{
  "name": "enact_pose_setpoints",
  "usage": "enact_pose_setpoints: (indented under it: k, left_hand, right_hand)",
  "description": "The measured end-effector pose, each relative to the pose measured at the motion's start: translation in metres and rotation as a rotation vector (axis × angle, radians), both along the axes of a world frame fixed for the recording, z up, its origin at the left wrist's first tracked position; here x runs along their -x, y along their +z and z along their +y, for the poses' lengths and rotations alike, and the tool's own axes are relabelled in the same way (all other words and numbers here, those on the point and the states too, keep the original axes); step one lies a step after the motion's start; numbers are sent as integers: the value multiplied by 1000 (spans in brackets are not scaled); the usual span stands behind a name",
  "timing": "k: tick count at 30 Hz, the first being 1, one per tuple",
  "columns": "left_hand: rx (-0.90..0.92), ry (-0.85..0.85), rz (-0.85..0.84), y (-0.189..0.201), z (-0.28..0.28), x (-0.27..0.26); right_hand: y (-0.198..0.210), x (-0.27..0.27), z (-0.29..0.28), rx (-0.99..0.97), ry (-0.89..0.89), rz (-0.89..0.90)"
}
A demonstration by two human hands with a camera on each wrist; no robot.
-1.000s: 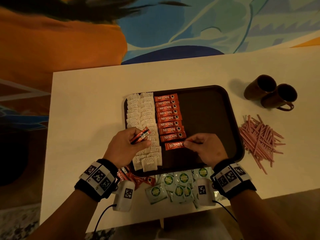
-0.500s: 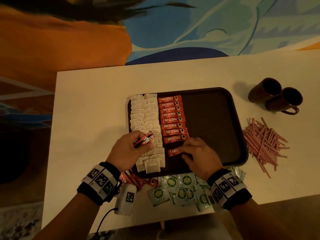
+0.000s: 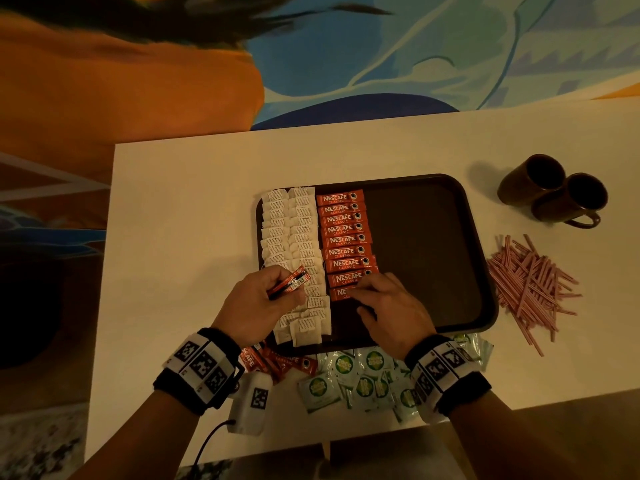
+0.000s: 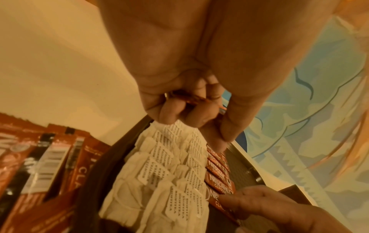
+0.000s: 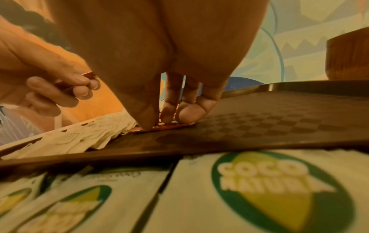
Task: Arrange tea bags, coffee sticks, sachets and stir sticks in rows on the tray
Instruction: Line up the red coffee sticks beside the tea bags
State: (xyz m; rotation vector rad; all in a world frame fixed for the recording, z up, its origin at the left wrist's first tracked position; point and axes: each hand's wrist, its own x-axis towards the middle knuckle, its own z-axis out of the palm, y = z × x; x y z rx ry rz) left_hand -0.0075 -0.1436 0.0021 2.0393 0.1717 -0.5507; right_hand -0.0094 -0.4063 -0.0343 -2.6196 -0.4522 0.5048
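White table (image 3: 194,209) (mugs (image 3: 550,192) aside)

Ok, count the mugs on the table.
2. Both sit on the table beyond the tray's far right corner, touching: the left mug and the right mug. None seems hidden.

dark brown tray (image 3: 450,258) with rounded corners, lying flat. two overlapping columns of white tea bags (image 3: 294,258) fill its left edge. beside them, a column of red coffee sticks (image 3: 344,240), labels up; the nearest stick (image 3: 341,292) is pressed flat under right-hand fingertips. a few more red sticks (image 3: 289,284) are held above the tea bags. loose red sticks (image 3: 277,362) and green-and-white sachets (image 3: 360,382) lie before the tray's near rim. pink stir sticks (image 3: 533,289) are heaped right of it.
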Motion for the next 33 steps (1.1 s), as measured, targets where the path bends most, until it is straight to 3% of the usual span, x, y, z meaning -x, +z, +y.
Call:
enact_pose_setpoints:
  k: [15,22,28,33]
  left_hand:
    - [27,6,8,2,-1,-1]
    - [6,-7,-14,0,1,-3]
    - [24,-100,2,2,-7,-5]
    - [27,-168,8,7,-13,-6]
  right_hand:
    - [5,-6,1,-40,-45,-36]
    - [4,-17,-12,-4,-328,10]
    - [8,-19,-11,-62,-347,35]
    - [14,-24,-4,-162,-486,115]
